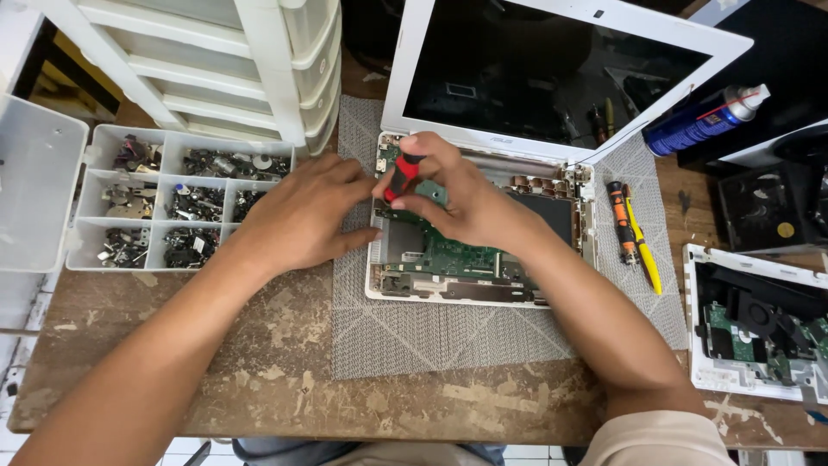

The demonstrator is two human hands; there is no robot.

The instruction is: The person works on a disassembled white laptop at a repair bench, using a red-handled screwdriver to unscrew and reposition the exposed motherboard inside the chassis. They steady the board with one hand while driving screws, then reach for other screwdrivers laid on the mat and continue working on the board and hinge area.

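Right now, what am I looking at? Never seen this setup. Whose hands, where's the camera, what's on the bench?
One picture, from a camera worn on a person's head, looking down at their own bare hands. The right hand grips a red-handled screwdriver over an opened white laptop with its green circuit board exposed, on a grey mat. The left hand rests beside it at the laptop's edge. Left: a compartment tray of small parts. Right: an orange screwdriver, a yellow pen, a blue spray can.
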